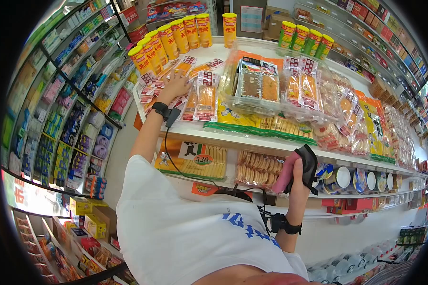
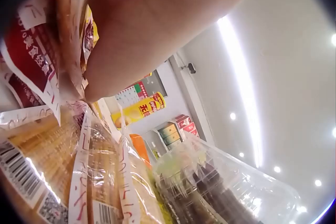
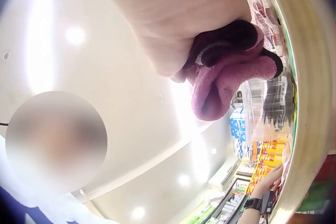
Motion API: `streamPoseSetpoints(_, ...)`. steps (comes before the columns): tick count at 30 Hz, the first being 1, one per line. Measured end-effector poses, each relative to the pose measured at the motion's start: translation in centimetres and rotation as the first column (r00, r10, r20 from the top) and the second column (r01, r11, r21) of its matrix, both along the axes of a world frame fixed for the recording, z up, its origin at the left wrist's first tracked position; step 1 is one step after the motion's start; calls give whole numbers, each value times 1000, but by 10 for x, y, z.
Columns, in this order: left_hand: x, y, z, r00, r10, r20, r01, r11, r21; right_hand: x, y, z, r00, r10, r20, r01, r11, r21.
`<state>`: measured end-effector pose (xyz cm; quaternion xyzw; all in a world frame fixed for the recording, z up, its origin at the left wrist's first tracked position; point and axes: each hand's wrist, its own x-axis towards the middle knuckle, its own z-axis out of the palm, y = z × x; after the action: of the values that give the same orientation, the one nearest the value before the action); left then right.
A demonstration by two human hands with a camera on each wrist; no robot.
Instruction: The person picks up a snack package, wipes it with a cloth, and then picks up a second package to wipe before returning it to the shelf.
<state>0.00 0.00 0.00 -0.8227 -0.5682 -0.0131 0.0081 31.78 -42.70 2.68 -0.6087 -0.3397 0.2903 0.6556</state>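
Note:
At the left end of the top shelf my left hand [image 1: 176, 86] lies with its fingers reaching over flat clear snack packets [image 1: 207, 97] with red-and-white labels. In the left wrist view my thumb side [image 2: 152, 29] is beside the packets [image 2: 100, 166], and the fingertips are hidden. My right hand [image 1: 297, 183], in front of the shelf edge, grips a pink and black cloth [image 1: 285, 176]. Folds of this cloth [image 3: 226, 85] hang out of the grip in the right wrist view. A clear plastic tub [image 1: 228, 90] holding dark and orange snack packs stands right of the left hand.
Yellow canisters [image 1: 190, 32] line the back left of the shelf, and green ones [image 1: 299, 38] the back right. Large yellow-green snack bags [image 1: 257, 121] lie under the tub. A lower shelf holds bagged biscuits [image 1: 259, 166] and round tins [image 1: 342, 177]. Stocked racks [image 1: 76, 95] stand at left.

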Motion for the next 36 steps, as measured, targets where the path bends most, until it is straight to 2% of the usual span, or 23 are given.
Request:
streamPoseSetpoints(2, -1, 8, -7, 1000, -12, 21, 10, 995, 95, -1, 1, 0, 1000, -28, 7, 28, 1000, 13)
streamPoseSetpoints(5, 12, -29, 13, 999, -27, 36, 19, 975, 222, -3, -4, 4, 999, -39, 13, 38, 999, 33)
streamPoseSetpoints(8, 23, -46, 34, 954, -185, 237, 178, 983, 49, 3, -5, -3, 998, -54, -20, 54, 999, -7)
streamPoseSetpoints(11, 52, -99, 64, 773, -448, 448, 315, 885, 342, -3, -2, 5, 984, -126, -125, 123, 992, -36)
streamPoseSetpoints(14, 90, -155, 118, 489, -459, 742, 487, 849, 204, -10, 7, 14, 939, -78, -335, 120, 987, 108)
streamPoseSetpoints(16, 112, -180, 140, 381, -510, 771, 552, 795, 252, -1, 4, 9, 831, -3, -556, 65, 994, 91)
streamPoseSetpoints(17, 124, -191, 147, 317, -529, 787, 582, 764, 279, 5, 4, -6, 836, 28, -549, 77, 983, 167)
streamPoseSetpoints(18, 140, -202, 150, 221, -437, 872, 595, 769, 234, 8, 1, -6, 810, 60, -584, 64, 980, 190)
streamPoseSetpoints(21, 187, -218, 158, 178, -487, 855, 622, 729, 286, 8, -12, 5, 766, 0, -642, 106, 986, 126)
streamPoseSetpoints(22, 207, -216, 153, 126, -539, 833, 618, 699, 359, 7, -15, 9, 764, 12, -645, 114, 981, 154)
streamPoseSetpoints(25, 265, -205, 138, 184, -681, 709, 644, 628, 436, 4, -22, 14, 820, -23, -571, 171, 964, 205)
streamPoseSetpoints(28, 332, -174, 90, 249, -726, 641, 584, 640, 499, 4, -29, 14, 817, -93, -569, 238, 954, 185)
streamPoseSetpoints(31, 359, -160, 76, 252, -741, 622, 653, 605, 456, 3, -41, 24, 782, -121, -612, 244, 962, 121)
streamPoseSetpoints(34, 360, -177, 68, 446, -692, 567, 664, 681, 308, 5, -44, 21, 784, -174, -596, 319, 937, 146)
streamPoseSetpoints(36, 358, -176, 82, 547, -615, 568, 740, 672, 14, 9, -45, 15, 795, -180, -580, 323, 934, 153)
